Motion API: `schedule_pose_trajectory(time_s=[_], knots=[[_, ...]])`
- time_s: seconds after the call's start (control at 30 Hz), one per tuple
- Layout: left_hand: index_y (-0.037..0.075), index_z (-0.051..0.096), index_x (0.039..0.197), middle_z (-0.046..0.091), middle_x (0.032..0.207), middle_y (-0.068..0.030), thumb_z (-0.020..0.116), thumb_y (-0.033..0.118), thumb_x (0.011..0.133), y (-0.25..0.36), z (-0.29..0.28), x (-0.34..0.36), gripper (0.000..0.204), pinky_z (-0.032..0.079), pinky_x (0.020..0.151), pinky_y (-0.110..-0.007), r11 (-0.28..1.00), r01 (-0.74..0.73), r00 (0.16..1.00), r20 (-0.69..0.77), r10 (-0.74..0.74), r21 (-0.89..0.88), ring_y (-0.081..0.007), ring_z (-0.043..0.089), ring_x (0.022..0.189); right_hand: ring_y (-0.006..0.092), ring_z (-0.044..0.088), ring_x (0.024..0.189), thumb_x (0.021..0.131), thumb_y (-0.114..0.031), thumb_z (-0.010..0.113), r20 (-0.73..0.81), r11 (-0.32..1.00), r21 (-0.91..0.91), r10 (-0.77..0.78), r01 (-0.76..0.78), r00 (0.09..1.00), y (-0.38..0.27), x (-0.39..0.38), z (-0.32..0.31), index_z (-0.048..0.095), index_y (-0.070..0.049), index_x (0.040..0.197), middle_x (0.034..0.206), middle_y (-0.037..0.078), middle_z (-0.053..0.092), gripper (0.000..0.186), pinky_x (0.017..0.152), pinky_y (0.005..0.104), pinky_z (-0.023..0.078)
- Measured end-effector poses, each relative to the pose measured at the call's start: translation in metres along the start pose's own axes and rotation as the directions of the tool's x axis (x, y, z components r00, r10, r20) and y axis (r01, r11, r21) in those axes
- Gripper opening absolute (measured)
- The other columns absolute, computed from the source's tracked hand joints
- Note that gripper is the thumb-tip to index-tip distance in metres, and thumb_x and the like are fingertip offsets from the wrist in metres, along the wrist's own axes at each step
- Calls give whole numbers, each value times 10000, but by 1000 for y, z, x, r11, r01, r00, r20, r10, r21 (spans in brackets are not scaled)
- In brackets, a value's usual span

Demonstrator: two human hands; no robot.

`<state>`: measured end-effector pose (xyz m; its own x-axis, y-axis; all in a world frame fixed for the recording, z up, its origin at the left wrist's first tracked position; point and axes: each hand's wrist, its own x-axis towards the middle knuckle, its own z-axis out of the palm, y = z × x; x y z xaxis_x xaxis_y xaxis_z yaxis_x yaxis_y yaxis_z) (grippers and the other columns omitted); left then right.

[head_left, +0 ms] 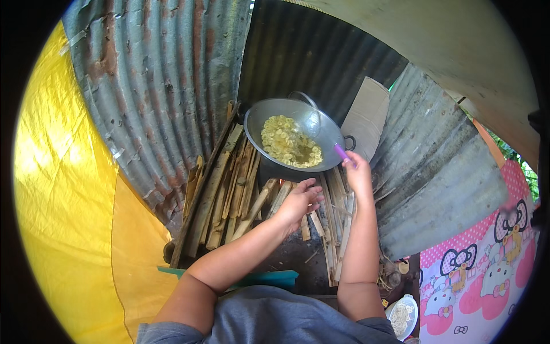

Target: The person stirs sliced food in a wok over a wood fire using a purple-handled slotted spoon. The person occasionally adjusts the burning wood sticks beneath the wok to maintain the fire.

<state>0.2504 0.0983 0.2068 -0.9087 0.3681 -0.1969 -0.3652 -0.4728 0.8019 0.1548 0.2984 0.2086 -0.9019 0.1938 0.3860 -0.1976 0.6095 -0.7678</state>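
Observation:
A wide grey metal wok (255,123) sits over the fire, with many round yellow slices (286,140) in oil inside it; they look like banana slices. My right hand (358,172) is closed around the purple handle (342,152) of a cooking utensil at the wok's right rim. The working end of that utensil is hard to make out. My left hand (301,200) holds nothing, its fingers loosely bent and apart, just below the wok's front rim. A small orange glow (281,182) shows under the wok.
Split firewood (220,198) lies left of and beneath the wok. Corrugated metal sheets (154,92) stand around it, with a cardboard piece (366,114) at the right. A yellow tarp (63,200) hangs at the left. A white bowl (410,327) of pale slices is at the lower right.

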Motion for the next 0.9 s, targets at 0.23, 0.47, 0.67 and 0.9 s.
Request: schedule_pose_trajectory(time_s=[0.23,0.47,0.67,0.9], knots=[[33,274,1430,497,1301,-105,497,110,927,-1,5,0,556,437,883,-297,1000,7,1000,10,-7,29,-170,552,1080,397,622,962,897,-200,551,-32,951,-309,-27,16,999,10,23,44,614,-62,1147,1017,239,646,292,839,453,490],[37,268,1434,498,1301,-103,491,114,931,-2,-4,-3,556,434,902,-314,1000,-21,1000,9,21,-13,-181,543,1092,368,602,994,892,-156,560,140,956,-219,-165,193,976,-73,-48,-4,627,-67,1141,1067,194,637,273,855,419,475],[38,273,1433,498,1307,-105,455,100,931,-7,7,-8,537,430,899,-305,1000,-5,999,35,6,-29,-176,542,1087,318,642,990,890,-132,578,194,962,-244,-78,125,978,-95,-86,-33,613,-13,1152,1076,200,653,290,851,356,481],[21,257,1441,503,1302,-105,449,129,941,-13,14,-13,546,436,855,-270,1000,8,999,40,-9,18,-154,551,1042,326,646,976,898,-123,567,117,981,-185,-46,67,992,-44,-78,4,602,-10,1167,1062,223,652,295,840,360,486]])
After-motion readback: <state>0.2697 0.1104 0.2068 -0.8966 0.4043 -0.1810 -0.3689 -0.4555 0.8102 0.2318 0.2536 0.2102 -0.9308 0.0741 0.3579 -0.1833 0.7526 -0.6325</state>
